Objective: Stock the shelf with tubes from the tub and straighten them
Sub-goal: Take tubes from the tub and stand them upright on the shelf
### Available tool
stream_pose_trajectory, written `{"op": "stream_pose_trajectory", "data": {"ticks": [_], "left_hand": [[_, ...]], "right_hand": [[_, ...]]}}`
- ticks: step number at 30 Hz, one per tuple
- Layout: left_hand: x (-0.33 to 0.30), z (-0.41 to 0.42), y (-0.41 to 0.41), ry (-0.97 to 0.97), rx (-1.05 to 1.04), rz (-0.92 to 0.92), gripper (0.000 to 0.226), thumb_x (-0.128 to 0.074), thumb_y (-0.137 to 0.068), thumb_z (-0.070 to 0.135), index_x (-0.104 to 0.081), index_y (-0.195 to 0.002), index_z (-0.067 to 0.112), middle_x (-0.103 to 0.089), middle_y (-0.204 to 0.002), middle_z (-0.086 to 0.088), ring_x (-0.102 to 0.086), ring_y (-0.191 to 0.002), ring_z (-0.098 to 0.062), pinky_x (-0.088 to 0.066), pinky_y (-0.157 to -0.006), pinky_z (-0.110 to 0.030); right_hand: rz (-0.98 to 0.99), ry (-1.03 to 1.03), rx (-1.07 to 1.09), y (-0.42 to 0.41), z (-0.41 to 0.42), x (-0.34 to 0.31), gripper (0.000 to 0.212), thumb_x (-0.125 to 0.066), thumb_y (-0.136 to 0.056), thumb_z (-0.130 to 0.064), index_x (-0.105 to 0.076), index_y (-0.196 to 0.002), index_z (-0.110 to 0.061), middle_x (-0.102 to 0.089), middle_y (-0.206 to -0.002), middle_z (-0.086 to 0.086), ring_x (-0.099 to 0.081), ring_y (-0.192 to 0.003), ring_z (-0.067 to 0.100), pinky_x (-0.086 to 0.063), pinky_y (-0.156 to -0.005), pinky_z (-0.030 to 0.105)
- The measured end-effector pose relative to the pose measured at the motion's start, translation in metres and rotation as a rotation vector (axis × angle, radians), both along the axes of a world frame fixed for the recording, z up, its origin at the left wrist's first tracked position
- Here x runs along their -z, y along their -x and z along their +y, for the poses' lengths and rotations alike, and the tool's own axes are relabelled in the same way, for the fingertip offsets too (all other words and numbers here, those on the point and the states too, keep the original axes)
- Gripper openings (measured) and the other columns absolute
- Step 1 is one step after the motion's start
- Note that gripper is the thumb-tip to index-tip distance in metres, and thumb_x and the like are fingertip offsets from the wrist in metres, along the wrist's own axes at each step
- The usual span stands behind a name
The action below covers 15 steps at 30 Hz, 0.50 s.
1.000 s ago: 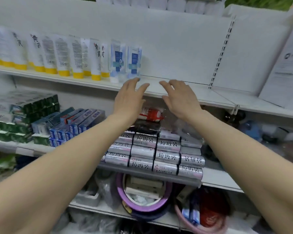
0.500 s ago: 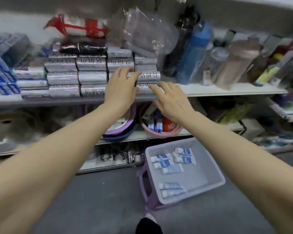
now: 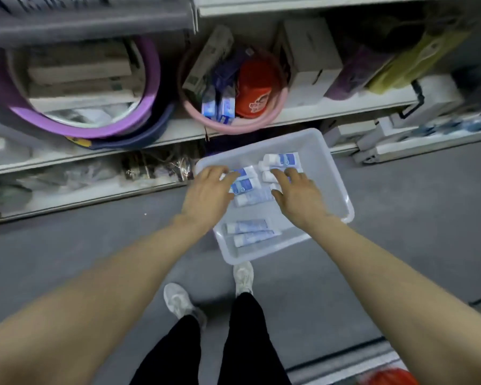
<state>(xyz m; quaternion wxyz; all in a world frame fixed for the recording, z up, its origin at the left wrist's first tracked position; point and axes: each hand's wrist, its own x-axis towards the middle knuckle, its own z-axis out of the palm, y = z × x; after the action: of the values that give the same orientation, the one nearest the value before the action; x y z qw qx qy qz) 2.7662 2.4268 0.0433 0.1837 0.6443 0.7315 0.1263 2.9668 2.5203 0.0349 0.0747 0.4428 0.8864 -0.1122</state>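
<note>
My left hand (image 3: 206,194) reaches into the tub (image 3: 335,176), fingers loosely spread over the blue-and-white tubes (image 3: 246,186); whether they touch is unclear. My right hand (image 3: 299,195) does likewise, fingers (image 3: 278,175) lying on another tube. Labels are too blurred to read. Two more tubes (image 3: 250,232) lie apart near the tub's near edge. The tub sits on grey floor (image 3: 414,204) beside the bottom shelf (image 3: 331,109), my shoes (image 3: 178,300) just behind it.
</note>
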Motion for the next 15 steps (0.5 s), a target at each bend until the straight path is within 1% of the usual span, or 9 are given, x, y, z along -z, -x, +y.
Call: {"op": "stream_pose_trajectory", "data": {"ticks": [1,3,6,7,11,15], "left_hand": [[0.015,0.000,-0.008,0.059,0.007,-0.026,0.050,-0.072,-0.079,0.011,-0.060,-0.127,0.012,-0.057,-0.124,-0.014,-0.050,-0.117,-0.037,-0.048,-0.093,-0.048],[0.046,-0.001,-0.022,0.171,0.031,-0.053,0.050,-0.069,-0.084,0.012,-0.056,-0.132,0.012,-0.054,-0.129,-0.014,-0.046,-0.123,-0.037,-0.044,-0.099,-0.046],[0.086,0.001,-0.038,0.283,0.063,-0.067,0.052,-0.071,-0.081,0.011,-0.057,-0.131,0.008,-0.057,-0.127,-0.019,-0.051,-0.119,-0.040,-0.042,-0.101,-0.043],[0.098,0.003,-0.042,0.319,0.069,-0.062,0.052,-0.070,-0.083,0.012,-0.055,-0.132,0.008,-0.055,-0.130,-0.019,-0.050,-0.121,-0.039,-0.040,-0.103,-0.042],[0.140,0.013,-0.051,0.454,0.094,-0.039,0.053,-0.059,-0.093,0.020,-0.042,-0.143,0.016,-0.043,-0.144,-0.010,-0.037,-0.132,-0.030,-0.031,-0.108,-0.034],[0.172,0.024,-0.055,0.560,0.129,-0.045,0.053,-0.055,-0.095,0.024,-0.037,-0.145,0.019,-0.040,-0.146,-0.006,-0.037,-0.132,-0.026,-0.031,-0.106,-0.030]], "right_hand": [[-0.019,0.040,0.016,-0.009,0.003,0.014,0.048,-0.050,-0.097,-0.030,-0.042,-0.142,-0.016,-0.052,-0.128,0.016,-0.053,-0.105,0.038,-0.043,-0.082,0.043],[-0.064,0.109,0.053,-0.025,0.009,0.041,0.049,-0.046,-0.099,-0.031,-0.037,-0.145,-0.017,-0.049,-0.132,0.014,-0.051,-0.110,0.036,-0.043,-0.086,0.042],[-0.124,0.237,0.105,-0.041,0.017,0.079,0.049,-0.042,-0.100,-0.031,-0.032,-0.146,-0.018,-0.045,-0.137,0.014,-0.050,-0.114,0.035,-0.043,-0.092,0.042],[-0.135,0.283,0.115,-0.046,0.018,0.091,0.049,-0.042,-0.100,-0.031,-0.031,-0.146,-0.018,-0.044,-0.138,0.014,-0.049,-0.115,0.035,-0.044,-0.094,0.043],[-0.160,0.403,0.136,-0.055,0.022,0.133,0.050,-0.043,-0.099,-0.030,-0.031,-0.146,-0.018,-0.043,-0.137,0.014,-0.048,-0.116,0.035,-0.043,-0.097,0.044],[-0.126,0.432,0.101,-0.050,0.032,0.164,0.050,-0.045,-0.099,-0.024,-0.032,-0.146,-0.018,-0.043,-0.140,0.011,-0.047,-0.116,0.034,-0.043,-0.094,0.042]]}}
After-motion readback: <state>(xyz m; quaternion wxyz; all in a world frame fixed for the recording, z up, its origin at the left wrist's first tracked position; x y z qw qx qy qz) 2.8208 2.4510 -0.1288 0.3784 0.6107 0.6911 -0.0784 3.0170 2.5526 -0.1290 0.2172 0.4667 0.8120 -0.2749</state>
